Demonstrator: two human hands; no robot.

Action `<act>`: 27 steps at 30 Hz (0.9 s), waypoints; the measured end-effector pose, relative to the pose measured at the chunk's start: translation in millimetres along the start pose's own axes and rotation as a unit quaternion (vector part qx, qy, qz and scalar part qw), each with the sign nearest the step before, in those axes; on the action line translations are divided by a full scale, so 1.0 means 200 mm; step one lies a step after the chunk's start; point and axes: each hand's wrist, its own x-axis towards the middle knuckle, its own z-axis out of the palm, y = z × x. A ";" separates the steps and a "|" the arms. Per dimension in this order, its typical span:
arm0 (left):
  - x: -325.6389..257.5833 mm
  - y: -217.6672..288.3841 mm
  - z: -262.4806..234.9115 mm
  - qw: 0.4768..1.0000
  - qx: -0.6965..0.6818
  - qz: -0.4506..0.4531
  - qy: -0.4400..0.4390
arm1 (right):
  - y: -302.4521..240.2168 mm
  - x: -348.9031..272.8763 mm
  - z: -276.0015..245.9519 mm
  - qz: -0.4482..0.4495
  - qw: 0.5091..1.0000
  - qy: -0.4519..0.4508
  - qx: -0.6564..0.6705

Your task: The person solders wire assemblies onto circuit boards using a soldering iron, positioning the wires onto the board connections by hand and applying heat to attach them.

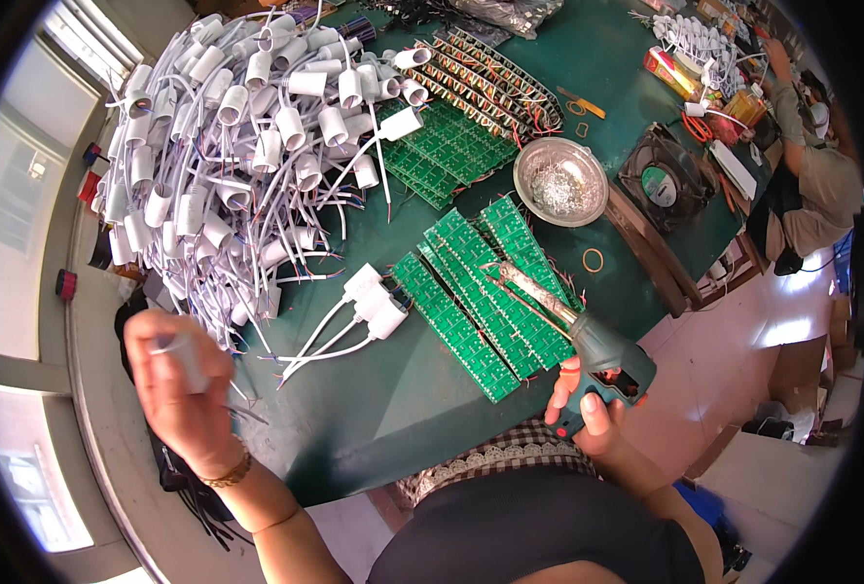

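The left hand (181, 389) is clenched round a white lamp socket (187, 362) above the near left edge of the green worktop (374, 409); motion blur smears both, and the fingers cover most of the socket, so its wires are hard to follow. The right hand (588, 414) grips a green soldering gun (588, 346) at the near right edge, its tip resting over a row of green circuit boards (481, 302); the palm hides the handle. Three wired sockets (374, 300) lie just left of the boards. A big socket pile (247, 136) fills the far left corner, partly cut off by the rim.
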 end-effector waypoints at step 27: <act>-0.18 -0.78 0.40 0.864 0.473 0.103 -0.140 | 0.15 0.08 -0.02 0.006 0.980 -0.164 -0.113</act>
